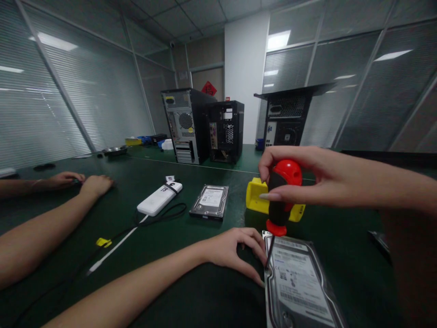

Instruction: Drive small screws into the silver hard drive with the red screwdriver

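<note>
My right hand [303, 175] is closed around the red and black handle of a screwdriver [277, 212], thumb in front and fingers over the top. Its thin shaft points down to a screw spot at the left edge of a silver hard drive [300, 284]. Label side up, the drive lies flat on the green table, its near end cut off by the frame. Along its left edge, the curled fingers and thumb of my left hand [235, 248] hold it. Just behind the screwdriver sits a yellow plastic piece [257, 196], partly hidden by my right hand.
A second hard drive [210, 202] and a white power bank [160, 198] with cables lie mid-table. Another person's hands [97, 186] rest at the left. Computer cases [200, 123] stand at the back, with another [287, 118] to the right. A metal bowl [115, 150] is far left.
</note>
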A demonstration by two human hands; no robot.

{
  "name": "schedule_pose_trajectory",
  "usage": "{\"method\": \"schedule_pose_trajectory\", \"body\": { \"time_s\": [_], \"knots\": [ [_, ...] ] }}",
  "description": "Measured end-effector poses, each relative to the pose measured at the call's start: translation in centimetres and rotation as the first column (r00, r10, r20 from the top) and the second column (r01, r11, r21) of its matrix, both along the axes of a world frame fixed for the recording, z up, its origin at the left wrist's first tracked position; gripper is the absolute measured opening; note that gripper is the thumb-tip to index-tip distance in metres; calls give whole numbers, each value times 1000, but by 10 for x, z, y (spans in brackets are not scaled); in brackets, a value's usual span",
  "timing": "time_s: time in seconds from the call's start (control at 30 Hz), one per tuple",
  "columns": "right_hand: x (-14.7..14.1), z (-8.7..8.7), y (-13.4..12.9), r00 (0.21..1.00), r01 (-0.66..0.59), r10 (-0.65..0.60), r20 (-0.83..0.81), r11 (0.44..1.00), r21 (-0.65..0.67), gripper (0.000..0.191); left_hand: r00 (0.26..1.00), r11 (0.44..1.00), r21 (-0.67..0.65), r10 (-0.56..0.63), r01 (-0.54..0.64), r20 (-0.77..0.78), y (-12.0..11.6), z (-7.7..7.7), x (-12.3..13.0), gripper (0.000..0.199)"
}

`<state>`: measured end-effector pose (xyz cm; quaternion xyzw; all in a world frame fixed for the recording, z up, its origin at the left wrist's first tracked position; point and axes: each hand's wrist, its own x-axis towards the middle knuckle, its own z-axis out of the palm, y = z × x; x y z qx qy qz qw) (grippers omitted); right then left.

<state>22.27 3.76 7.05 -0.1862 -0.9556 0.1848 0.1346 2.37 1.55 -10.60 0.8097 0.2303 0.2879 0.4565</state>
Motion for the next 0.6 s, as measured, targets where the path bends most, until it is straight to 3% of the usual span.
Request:
{"method": "schedule_pose_trajectory", "body": {
  "time_s": [0.23,0.4,0.6],
  "knots": [
    [17,7,-13,999,7,-7,41,1000,4,44,1000,1000,-18,0,0,13,-1,0,1,28],
    [18,11,-20,998,-38,42,47,996,-75,33,1000,1000,-11,5,-5,16,-1,1,1,28],
    [11,6,-14,997,70,-68,18,986,-149,18,999,999,-28,31,-32,-10,-2,2,1,29]
  ]
}}
